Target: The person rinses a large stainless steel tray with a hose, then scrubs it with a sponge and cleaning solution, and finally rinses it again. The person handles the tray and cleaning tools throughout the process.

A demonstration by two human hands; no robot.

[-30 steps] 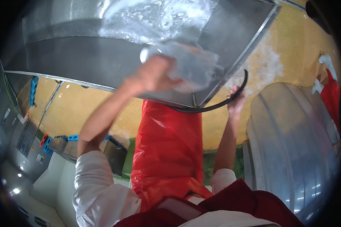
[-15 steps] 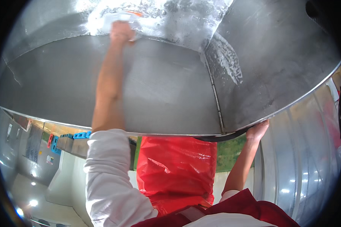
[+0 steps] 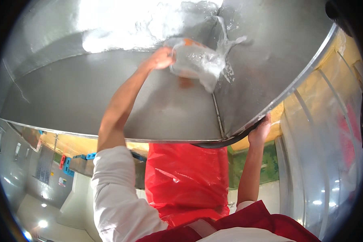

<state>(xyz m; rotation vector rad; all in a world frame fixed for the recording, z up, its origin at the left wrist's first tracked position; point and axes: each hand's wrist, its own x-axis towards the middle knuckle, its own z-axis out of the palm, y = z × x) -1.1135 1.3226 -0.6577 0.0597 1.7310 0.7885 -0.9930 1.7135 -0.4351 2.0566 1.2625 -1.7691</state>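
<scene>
My left hand (image 3: 162, 58) is closed on a clear plastic jug (image 3: 195, 60) with orange marks, blurred by motion. The jug is tipped inside a large metal tub (image 3: 157, 101). Water (image 3: 228, 40) splashes from its mouth against the tub's right wall, close to the corner seam. My right hand (image 3: 262, 129) is at the tub's outer right rim, beside a black curved strip (image 3: 230, 141) below the edge. Its fingers are partly hidden by the rim, and they look wrapped round the edge.
Bright wet foam or water (image 3: 121, 28) covers the tub's far bottom. A red plastic apron (image 3: 185, 177) hangs before me, below the near rim. Translucent strip curtains (image 3: 310, 161) hang at right. Blue crates (image 3: 68, 166) stand at far left.
My left hand has swung the jug rightward and nearer from the tub's far part, and water now splashes at the corner. My right hand has shifted slightly up and left with the rim.
</scene>
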